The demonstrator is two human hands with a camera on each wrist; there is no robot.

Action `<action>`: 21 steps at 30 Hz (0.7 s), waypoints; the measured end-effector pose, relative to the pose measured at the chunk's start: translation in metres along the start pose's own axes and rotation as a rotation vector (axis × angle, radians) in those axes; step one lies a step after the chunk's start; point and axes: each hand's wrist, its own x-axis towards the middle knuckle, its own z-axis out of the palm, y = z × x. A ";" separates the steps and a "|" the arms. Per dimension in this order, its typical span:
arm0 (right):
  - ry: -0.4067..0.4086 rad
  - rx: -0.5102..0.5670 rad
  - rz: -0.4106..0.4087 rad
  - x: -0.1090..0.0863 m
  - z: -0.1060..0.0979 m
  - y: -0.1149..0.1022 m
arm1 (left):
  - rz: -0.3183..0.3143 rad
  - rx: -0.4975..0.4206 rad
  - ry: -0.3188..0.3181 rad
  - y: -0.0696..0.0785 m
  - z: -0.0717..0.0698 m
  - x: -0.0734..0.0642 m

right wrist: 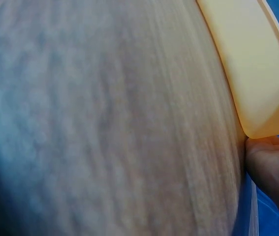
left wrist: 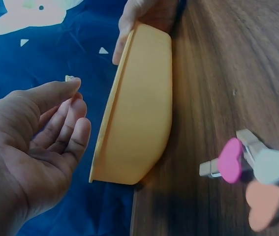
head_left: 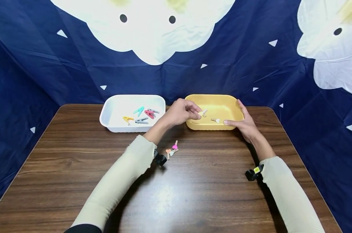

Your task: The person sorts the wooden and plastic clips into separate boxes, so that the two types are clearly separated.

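Observation:
My left hand (head_left: 183, 111) pinches a small wooden clothespin (head_left: 204, 112) with a pale heart over the left side of the yellow tray (head_left: 210, 127). Only its tip shows past the thumb in the left wrist view. Another mini clothespin (head_left: 215, 120), with a white heart, lies on the tray's floor. At the tray's right end my right hand (head_left: 247, 126) grips the wall, thumb at the front rim and fingers along the side. On the table near my left wrist lie heart clothespins: one pink (left wrist: 230, 160), one white (left wrist: 275, 166), one orange (left wrist: 263, 205).
Left of the yellow tray stands a white tray (head_left: 114, 128) holding several larger plastic clothespins (head_left: 141, 120) in turquoise, red, grey and yellow. Both trays sit at the back edge of the wooden table (head_left: 193, 181). Behind it hangs a dark blue curtain (head_left: 77, 71).

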 end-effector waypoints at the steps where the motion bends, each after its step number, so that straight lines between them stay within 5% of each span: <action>1: 0.001 0.004 0.000 0.000 0.000 0.000 | 0.000 -0.005 0.002 0.000 0.001 0.001; 21: 0.008 0.002 0.019 0.000 0.000 -0.001 | -0.054 -0.119 0.037 0.003 0.018 0.029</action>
